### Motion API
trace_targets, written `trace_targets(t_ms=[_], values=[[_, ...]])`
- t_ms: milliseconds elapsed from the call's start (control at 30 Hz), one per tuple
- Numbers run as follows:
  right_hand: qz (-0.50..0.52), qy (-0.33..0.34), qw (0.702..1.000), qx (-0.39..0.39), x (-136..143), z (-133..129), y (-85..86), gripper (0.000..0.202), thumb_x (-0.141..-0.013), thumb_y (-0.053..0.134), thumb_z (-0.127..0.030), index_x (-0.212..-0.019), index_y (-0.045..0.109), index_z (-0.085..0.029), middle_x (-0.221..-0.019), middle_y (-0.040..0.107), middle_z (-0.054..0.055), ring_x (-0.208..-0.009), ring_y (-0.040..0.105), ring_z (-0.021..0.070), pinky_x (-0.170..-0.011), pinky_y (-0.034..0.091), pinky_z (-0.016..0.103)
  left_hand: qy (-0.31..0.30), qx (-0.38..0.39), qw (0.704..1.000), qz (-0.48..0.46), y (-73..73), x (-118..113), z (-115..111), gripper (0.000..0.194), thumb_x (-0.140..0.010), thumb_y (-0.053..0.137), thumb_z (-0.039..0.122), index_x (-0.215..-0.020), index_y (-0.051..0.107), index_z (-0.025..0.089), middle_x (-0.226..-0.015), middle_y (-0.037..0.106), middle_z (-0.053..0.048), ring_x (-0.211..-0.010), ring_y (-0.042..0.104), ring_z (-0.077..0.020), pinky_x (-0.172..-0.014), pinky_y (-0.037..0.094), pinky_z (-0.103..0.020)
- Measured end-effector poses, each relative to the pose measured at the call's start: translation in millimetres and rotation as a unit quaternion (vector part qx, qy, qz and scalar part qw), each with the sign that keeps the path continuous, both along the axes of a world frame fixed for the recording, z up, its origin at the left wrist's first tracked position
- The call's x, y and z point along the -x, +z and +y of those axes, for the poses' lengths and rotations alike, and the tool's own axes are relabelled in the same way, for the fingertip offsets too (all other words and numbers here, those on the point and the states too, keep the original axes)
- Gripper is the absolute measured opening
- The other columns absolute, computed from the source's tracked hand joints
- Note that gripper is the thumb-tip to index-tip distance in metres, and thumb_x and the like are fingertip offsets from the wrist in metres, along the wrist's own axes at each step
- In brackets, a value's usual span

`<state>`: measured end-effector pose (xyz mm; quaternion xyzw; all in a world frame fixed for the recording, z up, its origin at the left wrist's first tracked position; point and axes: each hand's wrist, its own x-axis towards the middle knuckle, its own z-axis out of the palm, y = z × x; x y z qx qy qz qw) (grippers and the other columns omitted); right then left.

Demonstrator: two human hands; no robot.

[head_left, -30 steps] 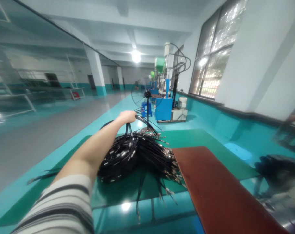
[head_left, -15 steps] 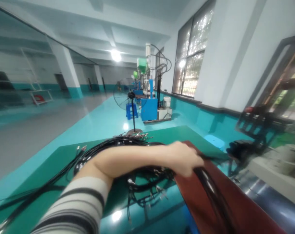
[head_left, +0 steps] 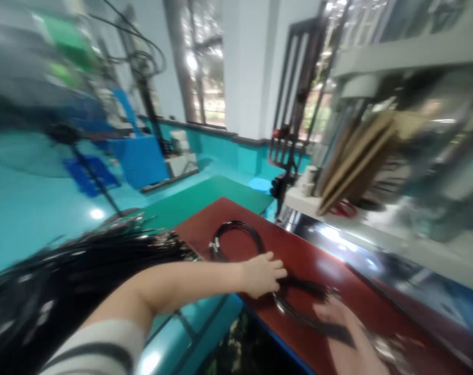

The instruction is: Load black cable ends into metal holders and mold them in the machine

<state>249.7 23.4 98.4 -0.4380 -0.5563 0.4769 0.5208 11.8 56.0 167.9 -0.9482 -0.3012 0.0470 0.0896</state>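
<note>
My left hand (head_left: pixel 263 273) reaches across a red-brown tabletop with its fingers apart. Its fingertips are beside the left end of a looped black cable (head_left: pixel 304 315); whether they touch it is hard to see. My right hand (head_left: pixel 347 330), smeared by motion, grips the right part of that looped cable, which passes across the hand. Beyond my left hand, a coil of black cable (head_left: pixel 236 225) with pale metal ends lies on the red-brown tabletop (head_left: pixel 291 245), partly hidden by the hand.
A large heap of black cables (head_left: pixel 88 276) spreads on the left, with a green tabletop (head_left: pixel 205 197) behind. On the right stands a machine with a pale bench (head_left: pixel 380 221) and red-handled scissors (head_left: pixel 343 208). A fan (head_left: pixel 64 134) and blue machine (head_left: pixel 140 160) stand at back left.
The view has swung right. My left hand no longer grips the thick black cable bundle; its fingers have spread. A cable coil and my right hand with a looped cable have come into view.
</note>
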Motion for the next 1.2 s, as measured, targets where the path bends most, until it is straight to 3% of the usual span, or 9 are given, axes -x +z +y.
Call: trace_targets(t_ms=[133, 233, 300, 400, 533, 733, 933, 1067, 1200], values=[[0.069, 0.036, 0.995, 0.067, 4.4, 2.2, 19.2, 0.03, -0.081, 0.053, -0.043, -0.1, 0.065, -0.023, -0.118, 0.058, 0.005, -0.114, 0.049, 0.0247, -0.102, 0.036, 0.044, -0.025, 0.156, 0.963, -0.218, -1.9, -40.1, -10.1, 0.045, -0.068, 0.062, 0.04, -0.106, 0.057, 0.016, -0.117, 0.05, -0.014, -0.104, 0.048, -0.0293, -0.085, 0.041, -0.041], [0.058, 0.043, 0.995, 0.064, 4.7, 2.3, 25.5, 0.032, -0.081, 0.054, -0.042, -0.107, 0.063, -0.025, -0.132, 0.047, 0.004, -0.126, 0.034, 0.0237, -0.11, 0.02, 0.044, -0.033, 0.446, 0.828, -0.338, -2.4, -79.5, -3.2, 0.044, -0.078, 0.051, 0.045, -0.112, 0.051, 0.017, -0.097, 0.06, -0.008, -0.08, 0.059, -0.0181, -0.071, 0.048, -0.031], [0.094, 0.044, 0.99, 0.091, -3.9, 2.2, 27.2, 0.037, -0.082, 0.052, -0.044, -0.114, 0.057, -0.026, -0.133, 0.045, 0.005, -0.127, 0.033, 0.0239, -0.109, 0.02, 0.047, -0.016, 0.592, 0.727, -0.347, -7.7, -99.6, 8.2, 0.032, -0.081, 0.048, 0.043, -0.096, 0.056, 0.017, -0.071, 0.06, -0.001, -0.053, 0.056, -0.0115, -0.053, 0.047, -0.025], [0.223, 0.011, 0.968, 0.114, -29.9, 6.1, 31.8, 0.043, -0.083, 0.048, -0.045, -0.123, 0.047, -0.031, -0.132, 0.046, 0.006, -0.121, 0.042, 0.0252, -0.103, 0.029, 0.05, 0.052, 0.657, 0.665, -0.353, -18.4, -115.4, 24.7, 0.025, -0.075, 0.056, 0.039, -0.073, 0.056, 0.015, -0.054, 0.053, 0.003, -0.038, 0.047, -0.0079, -0.041, 0.041, -0.021], [0.221, -0.094, 0.97, 0.028, -65.5, 17.3, 44.2, 0.038, -0.085, 0.043, -0.042, -0.121, 0.048, -0.034, -0.132, 0.046, 0.002, -0.121, 0.042, 0.0217, -0.105, 0.029, 0.042, 0.105, 0.673, 0.64, -0.356, -25.0, -123.0, 33.1, 0.022, -0.069, 0.061, 0.036, -0.067, 0.055, 0.015, -0.053, 0.056, 0.002, -0.038, 0.048, -0.0073, -0.037, 0.037, -0.018], [-0.021, -0.061, 0.994, 0.089, -68.4, 26.5, 57.1, 0.039, -0.084, 0.041, -0.046, -0.113, 0.058, -0.026, -0.127, 0.051, 0.005, -0.123, 0.039, 0.0266, -0.104, 0.026, 0.046, 0.13, 0.679, 0.606, -0.393, -23.7, -138.1, 38.2, 0.024, -0.07, 0.057, 0.037, -0.073, 0.058, 0.013, -0.056, 0.059, 0.0, -0.042, 0.052, -0.0084, -0.041, 0.038, -0.019], [0.004, -0.029, 0.996, 0.085, -64.0, 33.1, 62.3, 0.04, -0.08, 0.051, -0.048, -0.112, 0.057, -0.023, -0.12, 0.056, 0.007, -0.113, 0.049, 0.0242, -0.098, 0.036, 0.039, 0.126, 0.693, 0.598, -0.382, -20.5, -147.7, 42.5, 0.027, -0.07, 0.057, 0.04, -0.074, 0.052, 0.014, -0.058, 0.06, 0.0, -0.041, 0.051, -0.0072, -0.043, 0.038, -0.019], [0.019, -0.052, 0.995, 0.086, -70.3, 33.4, 68.1, 0.049, -0.077, 0.057, -0.046, -0.12, 0.044, -0.026, -0.113, 0.059, 0.006, -0.098, 0.057, 0.0212, -0.077, 0.048, 0.032, 0.107, 0.624, 0.637, -0.44, -8.8, -144.5, 42.2, 0.021, -0.074, 0.053, 0.035, -0.077, 0.052, 0.014, -0.06, 0.057, 0.002, -0.039, 0.048, -0.006, -0.037, 0.033, -0.017], [-0.125, -0.097, 0.984, 0.076, -70.3, 29.2, 85.2, 0.032, -0.075, 0.056, -0.05, -0.075, 0.055, -0.019, -0.059, 0.055, -0.001, -0.051, 0.05, 0.0116, -0.042, 0.036, 0.02, 0.098, 0.555, 0.652, -0.507, 4.1, -137.0, 39.3, 0.021, -0.074, 0.054, 0.035, -0.074, 0.053, 0.014, -0.06, 0.054, 0.002, -0.041, 0.047, -0.0061, -0.037, 0.032, -0.017]])
